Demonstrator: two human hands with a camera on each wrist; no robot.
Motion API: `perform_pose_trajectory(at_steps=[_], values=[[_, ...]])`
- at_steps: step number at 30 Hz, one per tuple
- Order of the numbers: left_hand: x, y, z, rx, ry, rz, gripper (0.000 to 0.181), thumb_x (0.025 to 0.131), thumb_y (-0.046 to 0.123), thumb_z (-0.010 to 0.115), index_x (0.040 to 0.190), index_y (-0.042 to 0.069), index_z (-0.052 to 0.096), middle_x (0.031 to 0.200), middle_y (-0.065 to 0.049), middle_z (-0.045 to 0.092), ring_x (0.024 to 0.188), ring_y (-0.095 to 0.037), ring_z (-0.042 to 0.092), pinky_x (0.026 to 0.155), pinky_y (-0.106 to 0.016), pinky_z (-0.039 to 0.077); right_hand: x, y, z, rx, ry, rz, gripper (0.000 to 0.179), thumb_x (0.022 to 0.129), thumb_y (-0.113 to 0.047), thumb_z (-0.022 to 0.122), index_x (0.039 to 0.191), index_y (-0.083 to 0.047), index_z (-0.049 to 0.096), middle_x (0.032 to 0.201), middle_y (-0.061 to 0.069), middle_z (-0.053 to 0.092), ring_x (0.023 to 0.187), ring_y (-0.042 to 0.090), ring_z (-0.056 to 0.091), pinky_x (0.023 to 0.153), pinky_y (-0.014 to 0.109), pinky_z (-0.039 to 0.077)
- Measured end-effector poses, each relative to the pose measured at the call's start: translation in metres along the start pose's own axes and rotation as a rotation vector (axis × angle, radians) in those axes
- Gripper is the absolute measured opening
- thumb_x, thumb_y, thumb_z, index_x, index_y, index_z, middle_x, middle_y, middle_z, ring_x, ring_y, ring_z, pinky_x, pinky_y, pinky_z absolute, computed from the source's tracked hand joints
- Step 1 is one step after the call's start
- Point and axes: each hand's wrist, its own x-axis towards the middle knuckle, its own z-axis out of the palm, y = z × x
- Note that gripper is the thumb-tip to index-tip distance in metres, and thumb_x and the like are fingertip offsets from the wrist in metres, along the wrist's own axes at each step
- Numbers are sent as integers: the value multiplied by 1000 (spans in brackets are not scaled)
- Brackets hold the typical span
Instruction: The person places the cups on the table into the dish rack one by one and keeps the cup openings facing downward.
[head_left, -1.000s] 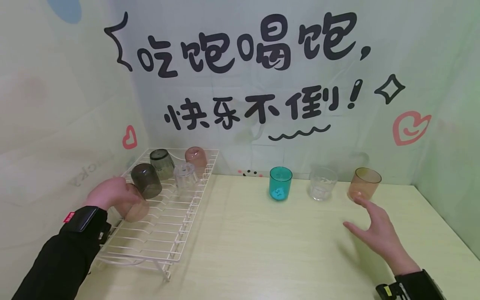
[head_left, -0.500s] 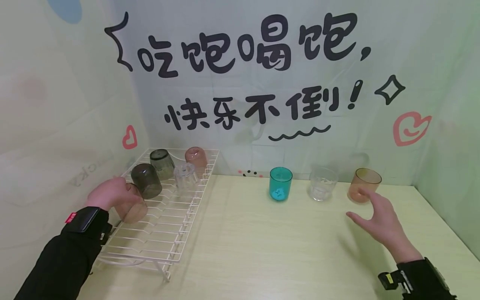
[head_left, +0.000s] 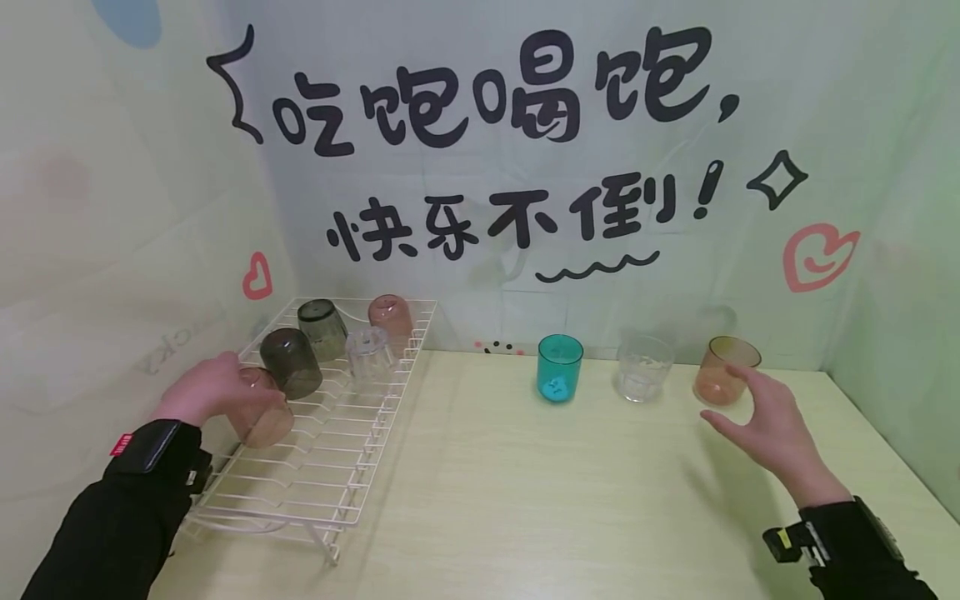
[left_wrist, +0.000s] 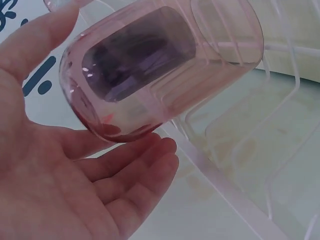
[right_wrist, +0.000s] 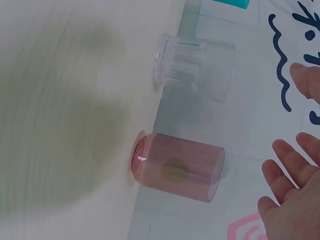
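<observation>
In the head view, a pink glass [head_left: 266,421] stands mouth down on the left side of the white wire rack [head_left: 341,492]. My left hand [head_left: 217,392] is at its base end, thumb and fingers spread around it. In the left wrist view, the thumb [left_wrist: 42,37] is apart from the pink glass [left_wrist: 175,95], while the fingertips lie close beneath its base; contact is unclear. My right hand [head_left: 776,429] is raised in front of an amber-pink glass [head_left: 726,379], fingers spread and holding nothing. The right wrist view shows that glass [right_wrist: 180,167] apart from the hand.
Behind the left hand, two dark glasses [head_left: 291,364], a clear glass [head_left: 369,354] and another pink glass [head_left: 392,318] stand inverted on the rack. A teal glass [head_left: 559,371] and a clear glass [head_left: 643,369] stand upright along the table's back edge.
The left hand has drawn slightly left, off the pink glass, which stays on the rack. My right hand has moved a little right and up, its fingers remaining spread.
</observation>
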Motion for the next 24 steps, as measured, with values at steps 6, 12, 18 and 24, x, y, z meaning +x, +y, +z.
perform_pose_trajectory(at_steps=[6, 12, 18, 24], values=[[-6, 3, -5, -1, 55, 12, 96, 63, 64, 66, 111, -13, 35, 98, -27, 49, 80, -36, 49, 60, -41, 45, 2, 6, -3, -12, -10, -4, 68, 70, -28, 74, 123, 1, 44, 117, 24, 49, 105, 42, 43, 84, 58, 32], [-10, 9, -7, 40, 149, 45, 107, 64, 68, 63, 120, -17, 28, 106, -34, 45, 90, -46, 46, 66, -49, 43, 4, 12, -5, -41, -16, -12, 69, 69, -28, 75, 123, 1, 44, 118, 24, 50, 105, 43, 43, 84, 59, 33], [-16, 23, -9, 95, 195, 52, 116, 59, 77, 58, 123, -15, 28, 107, -35, 43, 94, -48, 43, 70, -53, 41, 3, 15, -8, -60, -30, 6, 70, 69, -28, 75, 124, 1, 43, 119, 25, 49, 106, 43, 42, 84, 59, 34], [-21, 32, -9, 124, 278, 60, 111, 56, 78, 58, 116, -12, 35, 102, -32, 44, 91, -45, 44, 64, -50, 41, 6, 21, -8, -74, -9, -47, 69, 67, -26, 75, 123, 2, 44, 116, 25, 50, 104, 43, 44, 83, 57, 34]])
